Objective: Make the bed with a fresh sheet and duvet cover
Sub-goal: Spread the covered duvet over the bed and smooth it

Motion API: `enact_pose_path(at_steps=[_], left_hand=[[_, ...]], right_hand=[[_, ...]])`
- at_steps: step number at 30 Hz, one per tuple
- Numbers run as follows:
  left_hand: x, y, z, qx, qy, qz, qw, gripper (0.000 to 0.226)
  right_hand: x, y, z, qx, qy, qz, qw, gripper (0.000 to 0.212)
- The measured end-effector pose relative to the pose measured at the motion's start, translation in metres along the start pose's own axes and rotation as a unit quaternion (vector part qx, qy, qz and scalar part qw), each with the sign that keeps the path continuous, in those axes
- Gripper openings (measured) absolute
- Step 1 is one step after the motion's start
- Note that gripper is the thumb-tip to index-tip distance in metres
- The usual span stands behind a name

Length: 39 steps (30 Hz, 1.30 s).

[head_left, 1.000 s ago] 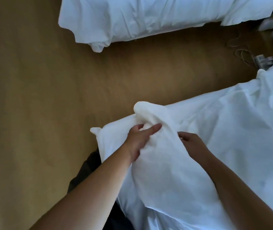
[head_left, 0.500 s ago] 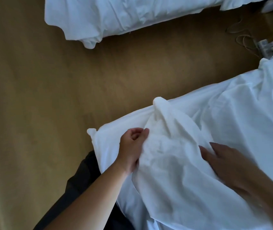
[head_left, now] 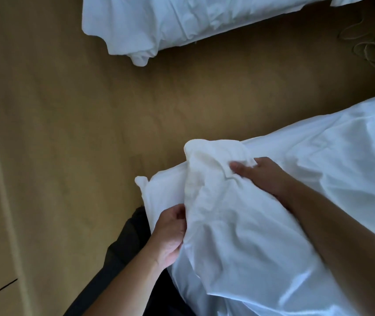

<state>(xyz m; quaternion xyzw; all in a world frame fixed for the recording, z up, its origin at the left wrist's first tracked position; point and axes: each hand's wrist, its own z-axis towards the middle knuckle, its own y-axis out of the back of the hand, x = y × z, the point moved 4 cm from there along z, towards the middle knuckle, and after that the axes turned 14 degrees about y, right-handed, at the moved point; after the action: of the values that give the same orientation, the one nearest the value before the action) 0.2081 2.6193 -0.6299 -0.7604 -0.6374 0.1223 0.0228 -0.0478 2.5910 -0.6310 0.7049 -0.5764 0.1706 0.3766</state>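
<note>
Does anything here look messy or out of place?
The cream duvet corner is bunched into a lump at the edge of the white cover, gripped by the right hand; the left hand pinches the cover. Loose cables lie tangled on the floor.

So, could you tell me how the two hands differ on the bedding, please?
The left hand pinches the edge of the white cover, low and near; the right hand pinches the cream duvet corner, farther up. The left hand looks brighter lit, the right hand shadowed. Both grip bedding.

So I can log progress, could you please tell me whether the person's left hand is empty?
No, the left hand has its grip curled round the edge of the white fabric duvet cover.
</note>
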Motion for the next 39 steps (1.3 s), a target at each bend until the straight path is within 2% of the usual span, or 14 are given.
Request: enact_pose_path(at_steps=[4, 6, 9, 12, 14, 16, 18, 20, 23, 25, 28, 34, 36, 39], left_hand=[[0.004, 0.003, -0.005, -0.037, -0.077, 0.028, 0.996, 0.013], [0.014, 0.005, -0.013, -0.036, -0.093, 0.056, 0.993, 0.006], [0.041, 0.003, -0.031, 0.025, -0.069, 0.115, 0.991, 0.013], [0.063, -0.005, -0.049, 0.096, -0.034, 0.208, 0.973, 0.012], [0.054, -0.007, -0.046, 0.063, -0.065, 0.239, 0.967, 0.009], [0.028, -0.005, -0.036, 0.005, -0.076, 0.174, 0.982, 0.014], [-0.001, -0.005, -0.015, 0.021, -0.022, 0.034, 0.999, 0.038], [-0.026, -0.010, 0.005, 0.047, 0.036, -0.062, 0.996, 0.049], [-0.049, -0.029, 0.020, 0.049, 0.027, -0.026, 0.998, 0.045], [-0.054, -0.041, 0.025, 0.043, 0.014, 0.001, 0.999, 0.050], [-0.056, -0.048, 0.026, 0.052, -0.008, 0.005, 0.999, 0.051], [-0.050, -0.047, 0.020, 0.104, -0.015, 0.030, 0.994, 0.053], [-0.049, -0.047, 0.019, 0.125, -0.001, 0.044, 0.991, 0.052], [-0.047, -0.049, 0.017, 0.153, 0.011, 0.091, 0.984, 0.050]], right_hand=[[-0.001, 0.014, 0.006, -0.089, 0.044, 0.020, 0.995, 0.039], [-0.001, 0.019, 0.010, -0.105, 0.061, 0.028, 0.992, 0.036], [-0.002, 0.020, 0.014, -0.126, 0.085, 0.021, 0.988, 0.035], [-0.003, 0.015, 0.015, -0.141, 0.091, 0.005, 0.986, 0.038], [-0.003, 0.008, 0.013, -0.117, 0.090, 0.000, 0.989, 0.045], [0.001, 0.000, 0.006, -0.075, 0.086, -0.008, 0.993, 0.052], [0.002, -0.001, -0.001, -0.034, 0.044, 0.013, 0.998, 0.056], [-0.001, 0.003, -0.009, -0.005, -0.021, 0.089, 0.996, 0.047], [0.001, 0.011, -0.030, 0.055, -0.029, 0.095, 0.994, 0.035], [0.002, 0.028, -0.039, -0.011, 0.007, -0.011, 1.000, 0.033], [0.006, 0.054, -0.057, -0.130, 0.044, -0.131, 0.982, 0.034], [0.014, 0.081, -0.097, -0.169, 0.052, -0.187, 0.966, 0.027], [0.023, 0.085, -0.112, -0.154, 0.069, -0.168, 0.971, 0.024], [0.031, 0.069, -0.126, -0.079, 0.089, -0.106, 0.987, 0.025]])
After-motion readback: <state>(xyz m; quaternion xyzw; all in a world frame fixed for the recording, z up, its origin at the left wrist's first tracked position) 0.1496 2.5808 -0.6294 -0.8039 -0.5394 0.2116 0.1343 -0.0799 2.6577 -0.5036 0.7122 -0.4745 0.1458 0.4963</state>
